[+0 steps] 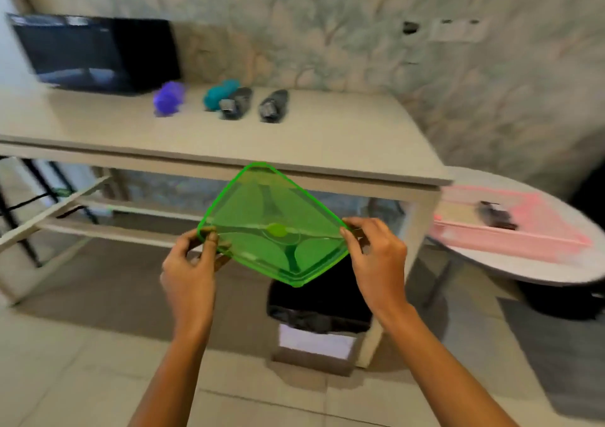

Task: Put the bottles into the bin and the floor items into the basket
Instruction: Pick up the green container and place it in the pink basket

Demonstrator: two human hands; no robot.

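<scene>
A translucent green square lid (273, 225) hangs in front of me, tilted like a diamond. My left hand (191, 263) grips its left corner and my right hand (376, 259) grips its right corner. Below the lid stands the bin (319, 315), lined with a black bag, on the floor by the table leg. On the table (229, 132) lie a purple bottle (169, 98), a teal bottle (221, 94) and two dark bottles (236, 103) (274, 105). A pink basket (510, 227) sits on the white oval table (523, 263) at right, with a dark item (496, 215) in it.
A dark monitor (95, 55) stands at the table's back left. Table crossbars (65, 204) and black cables (29, 197) run under the table at left. Tiled floor (82, 361) spreads in front; a dark object (563, 302) sits under the oval table.
</scene>
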